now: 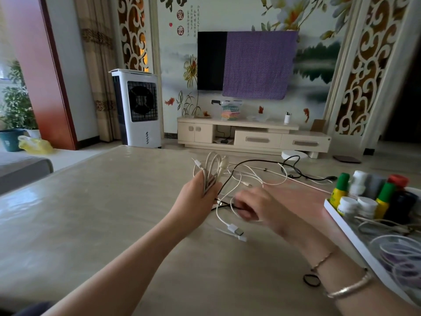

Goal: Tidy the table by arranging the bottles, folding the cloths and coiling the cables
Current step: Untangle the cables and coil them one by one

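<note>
- A bundle of white cable loops (pixel 210 169) stands up from the left hand (pixel 198 192), raised above the counter (pixel 91 213); the grip is clamped on the loops, fingers curled round their lower part.
- The free end of that white cable, with its USB plug (pixel 235 230), hangs down below the hand to the counter.
- The right hand (pixel 257 207) is just right of it, low over the cable tangle; it is blurred, fingers curled, and I cannot tell whether its grip has hold of a strand.
- A black cable (pixel 293 166) and more loose white cable (pixel 262 176) sprawl across the counter beyond both hands.
- At the right edge, a white tray (pixel 341 222) holds upright bottles (pixel 364 197) at its far end and coiled cables (pixel 401 252) nearer.
- A black hair tie (pixel 311 280) lies on the counter by the right wrist.
</note>
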Demonstrator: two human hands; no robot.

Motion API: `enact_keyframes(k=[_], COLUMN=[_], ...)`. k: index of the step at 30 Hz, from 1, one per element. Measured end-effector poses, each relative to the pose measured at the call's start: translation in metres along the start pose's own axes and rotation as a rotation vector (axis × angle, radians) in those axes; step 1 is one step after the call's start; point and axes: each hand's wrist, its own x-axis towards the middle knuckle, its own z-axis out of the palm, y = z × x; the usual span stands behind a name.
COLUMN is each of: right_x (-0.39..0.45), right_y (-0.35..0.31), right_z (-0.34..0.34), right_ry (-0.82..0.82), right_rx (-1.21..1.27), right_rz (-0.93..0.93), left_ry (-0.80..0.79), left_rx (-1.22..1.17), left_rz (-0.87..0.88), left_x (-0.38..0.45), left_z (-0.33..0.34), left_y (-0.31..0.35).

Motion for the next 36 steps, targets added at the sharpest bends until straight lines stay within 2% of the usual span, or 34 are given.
enact_keyframes(k=[2,3,4,5,6,9,11,14,18,23,29,32,36], right_x=[0.000,0.002,0.005,0.008,0.012,0.022,0.026,0.027,0.025,0.019,0.017,0.015,0.012], right_y=[-0.004,-0.005,-0.004,0.000,0.005,0.012,0.011,0.012,0.009,0.004,0.003,0.003,0.005], right_z=[0.003,0.003,0.004,0.006,0.009,0.017,0.016,0.012,0.012,0.011,0.014,0.014,0.008], right_ry=[-0.196,-0.197,-0.130,-0.025,0.107,0.515,0.586,0.479,0.304,0.323,0.304,0.312,0.337], right_rx=[0.658,0.928,1.099,1.160,1.085,0.491,0.464,0.522,0.698,0.759,0.821,0.857,0.891], right_rz=[-0.032,-0.058,-0.067,-0.065,-0.071,-0.138,-0.110,0.011,0.069,0.068,0.015,-0.004,0.011], left_ry=[-0.001,0.008,0.024,0.041,0.055,0.050,0.022,0.022,-0.027,-0.010,0.036,0.052,-0.117], left_rx=[-0.014,-0.077,-0.166,-0.251,-0.318,-0.393,-0.415,-0.409,-0.258,-0.103,-0.069,-0.152,-0.166], left_rz=[0.000,-0.015,-0.038,-0.063,-0.084,-0.116,-0.119,-0.140,-0.136,-0.086,0.001,-0.060,-0.195], left_x=[-0.003,-0.003,-0.002,-0.001,0.000,-0.002,-0.005,-0.007,-0.006,-0.004,-0.004,-0.005,-0.007], left_z=[0.005,0.006,0.006,0.005,0.004,0.004,0.008,0.008,0.006,0.002,-0.002,-0.001,-0.007], left_y=[0.003,0.006,0.009,0.013,0.015,0.022,0.026,0.027,0.028,0.032,0.039,0.043,0.045])
